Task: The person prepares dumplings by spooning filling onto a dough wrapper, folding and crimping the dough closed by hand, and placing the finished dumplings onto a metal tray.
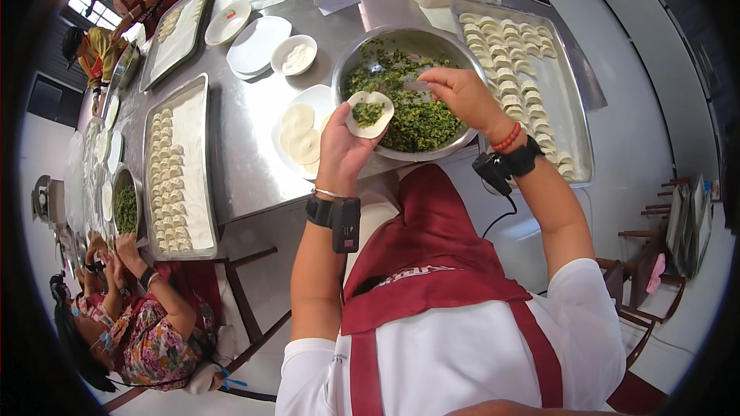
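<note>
My left hand [345, 141] holds a round dumpling wrapper [377, 129] with a mound of chopped green filling [367, 114] at its middle. In my right hand [462, 94] is a flat metal utensil [415, 85], its tip over the filling bowl. That wide steel bowl [345, 58] holds loose chopped green and yellow filling [419, 127], and the wrapper is above its near left rim. Left of the bowl, several bare wrappers [300, 133] lie overlapped on a white plate [319, 96], partly hidden by my left hand.
A metal tray [584, 150] of folded dumplings [509, 78] stands right of the bowl. Farther left are a small bowl of white powder [298, 58], white plates [260, 40] and another dumpling tray [199, 185]. Co-workers sit along the left side; chairs [636, 283] stand at right.
</note>
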Demonstrator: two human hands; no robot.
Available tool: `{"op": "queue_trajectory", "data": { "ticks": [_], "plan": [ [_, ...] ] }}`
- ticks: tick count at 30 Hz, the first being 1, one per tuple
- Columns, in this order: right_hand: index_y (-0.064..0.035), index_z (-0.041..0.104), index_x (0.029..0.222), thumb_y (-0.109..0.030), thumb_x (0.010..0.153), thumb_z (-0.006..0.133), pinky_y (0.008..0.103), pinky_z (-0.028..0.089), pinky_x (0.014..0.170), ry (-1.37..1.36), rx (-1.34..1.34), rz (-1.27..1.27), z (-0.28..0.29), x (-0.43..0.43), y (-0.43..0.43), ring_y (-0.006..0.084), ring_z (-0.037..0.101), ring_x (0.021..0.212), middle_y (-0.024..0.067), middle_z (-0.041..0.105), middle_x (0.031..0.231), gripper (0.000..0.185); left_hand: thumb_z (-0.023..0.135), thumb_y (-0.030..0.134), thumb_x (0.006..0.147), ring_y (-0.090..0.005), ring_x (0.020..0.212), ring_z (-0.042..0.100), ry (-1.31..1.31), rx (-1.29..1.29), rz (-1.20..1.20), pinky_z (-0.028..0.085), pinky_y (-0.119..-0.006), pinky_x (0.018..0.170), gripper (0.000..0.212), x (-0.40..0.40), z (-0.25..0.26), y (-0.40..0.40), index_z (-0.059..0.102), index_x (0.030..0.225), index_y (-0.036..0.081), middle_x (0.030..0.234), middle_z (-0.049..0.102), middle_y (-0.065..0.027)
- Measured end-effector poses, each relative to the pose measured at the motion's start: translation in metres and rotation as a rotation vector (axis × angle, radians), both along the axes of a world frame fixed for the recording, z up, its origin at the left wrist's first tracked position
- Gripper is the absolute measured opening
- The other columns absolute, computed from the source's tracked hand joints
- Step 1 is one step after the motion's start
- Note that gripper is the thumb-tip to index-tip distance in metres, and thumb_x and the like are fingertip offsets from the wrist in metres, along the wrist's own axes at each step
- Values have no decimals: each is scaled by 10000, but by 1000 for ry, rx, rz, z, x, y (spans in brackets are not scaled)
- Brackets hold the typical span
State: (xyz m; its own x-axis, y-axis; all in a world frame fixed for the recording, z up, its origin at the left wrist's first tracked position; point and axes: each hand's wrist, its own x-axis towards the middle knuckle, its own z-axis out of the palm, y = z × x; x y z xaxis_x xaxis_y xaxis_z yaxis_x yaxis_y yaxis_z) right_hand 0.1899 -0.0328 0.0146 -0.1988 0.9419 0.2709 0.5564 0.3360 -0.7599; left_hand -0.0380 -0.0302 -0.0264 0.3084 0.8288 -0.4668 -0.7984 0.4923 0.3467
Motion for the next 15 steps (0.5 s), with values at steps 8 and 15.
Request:
{"op": "queue_trajectory", "data": {
  "ticks": [8,15],
  "plan": [
    [-40,654,1033,-25,858,584,306,488,699,-107,258,49,-2,-4,-18,250,621,756,119,650,851,189,298,239,1017,-339,1176,525,-55,32,-27,466,-506,982,387,10,6,-1,431,1275,-17,1279,516,-194],
    [-15,675,1030,-91,865,573,277,479,608,201,-198,79,-5,7,-11,147,611,634,80,655,717,208,311,251,1018,-334,1162,537,-57,64,-44,477,-500,971,389,13,5,-5,429,1280,-11,1278,520,-187]
  ]
}}
